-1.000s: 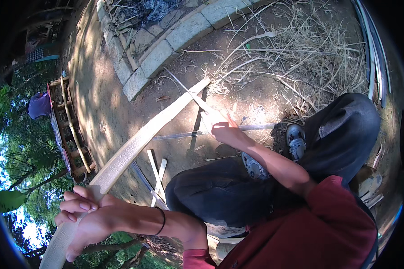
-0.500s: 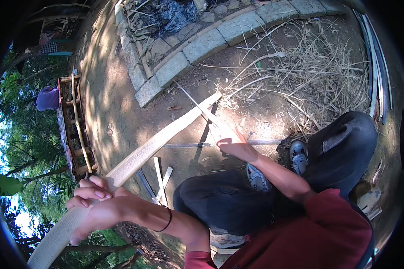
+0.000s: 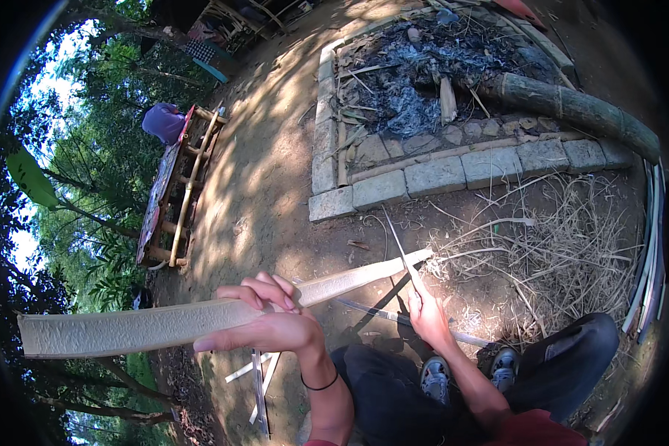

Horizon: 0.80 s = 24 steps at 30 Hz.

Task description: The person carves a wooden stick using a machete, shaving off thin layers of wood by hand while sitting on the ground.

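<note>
A long, pale split bamboo strip [image 3: 141, 327] runs from the left of the view toward the middle, with its rough inner face showing. My left hand [image 3: 275, 316] grips it about halfway along, fingers curled over the far edge and thumb on the near side. In my right hand [image 3: 430, 316] is a thin-bladed knife [image 3: 398, 241], its handle mostly hidden by the closed fingers. The blade crosses the strip near its narrow right end and points away from me; whether it cuts in cannot be made out.
Pale bamboo shavings [image 3: 565, 245] lie heaped at the right. Beyond, a stone border [image 3: 435, 178] surrounds an ash-filled fire pit with a thick bamboo pole [image 3: 595, 115]. Loose strips [image 3: 260, 386] lie near my knees. A bamboo bench [image 3: 178, 201] stands at the left, below trees.
My view has shifted, showing more of the fire pit. The strip lies more level in view, its wide left end now visible. Both hands keep their holds.
</note>
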Motion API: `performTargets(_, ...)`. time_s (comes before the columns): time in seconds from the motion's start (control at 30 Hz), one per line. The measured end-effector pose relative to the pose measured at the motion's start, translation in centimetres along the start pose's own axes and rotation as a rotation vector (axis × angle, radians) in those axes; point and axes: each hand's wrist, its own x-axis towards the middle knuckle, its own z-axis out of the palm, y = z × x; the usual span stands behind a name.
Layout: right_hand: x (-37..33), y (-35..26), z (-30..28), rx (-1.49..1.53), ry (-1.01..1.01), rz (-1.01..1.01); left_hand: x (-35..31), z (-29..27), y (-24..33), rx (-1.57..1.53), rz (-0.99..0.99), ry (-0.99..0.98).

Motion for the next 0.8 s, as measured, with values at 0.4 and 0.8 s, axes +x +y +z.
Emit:
performTargets(0.4, 0.6, 0.8, 0.4, -0.045, 0.01, 0.02, -0.1, -0.5, 0.8, 0.069, -0.028, 0.02)
performTargets(0.8, 1.1, 3.2, 0.2, 0.017, 0.052, 0.007, -0.4, -1.3, 0.3, 0.024, -0.003, 0.008)
